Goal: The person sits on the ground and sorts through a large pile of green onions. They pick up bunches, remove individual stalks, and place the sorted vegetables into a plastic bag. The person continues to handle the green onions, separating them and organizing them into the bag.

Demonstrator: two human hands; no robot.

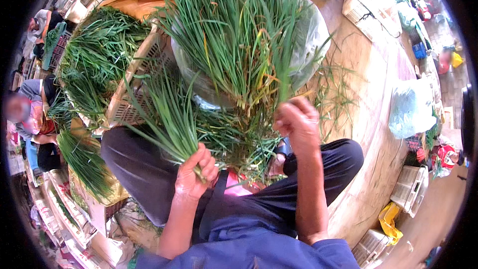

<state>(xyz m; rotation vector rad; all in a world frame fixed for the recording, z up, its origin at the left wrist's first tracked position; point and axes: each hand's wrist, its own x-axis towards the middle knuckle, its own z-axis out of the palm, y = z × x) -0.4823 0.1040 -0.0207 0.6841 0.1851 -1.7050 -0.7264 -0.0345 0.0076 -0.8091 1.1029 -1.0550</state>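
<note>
My left hand (197,170) is closed around the stalk ends of a bunch of garlic chives (173,119), whose leaves fan up and to the left over my left thigh. To the right, my right hand (298,117) is blurred and curled, with a few green blades (284,86) rising from its fingers. A large pile of garlic chives (231,37) lies before me on a transparent plastic bag (313,41), stalk ends towards me, with some yellowed leaves among them. Loose trimmed leaves (239,138) cover the space between my knees.
At left, a beige plastic crate (129,78) stands beside heaped greens (101,52). A bunch of long greens (84,164) lies at my left, near another person (35,108). At right are scattered leaves (338,89), a plastic bag (412,108) and a white crate (407,186).
</note>
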